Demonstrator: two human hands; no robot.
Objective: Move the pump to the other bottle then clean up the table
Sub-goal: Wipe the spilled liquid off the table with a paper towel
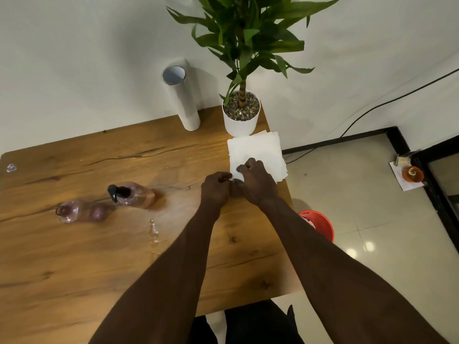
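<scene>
White wall backs a wooden table marked with dark grain cracks. Taking the bottle with the black pump as landmark: just left of it and slightly nearer stands a clear open bottle with no cap. Near its right, toward the viewer, a small spill shines on the wood. Far behind it a white tube stands upright, then a potted plant. Right of the landmark, the left hand and right hand meet, fingers pinched on the near corner of a paper towel stack at the table's right edge. Beyond that edge, a red bin sits on glossy tile floor.
</scene>
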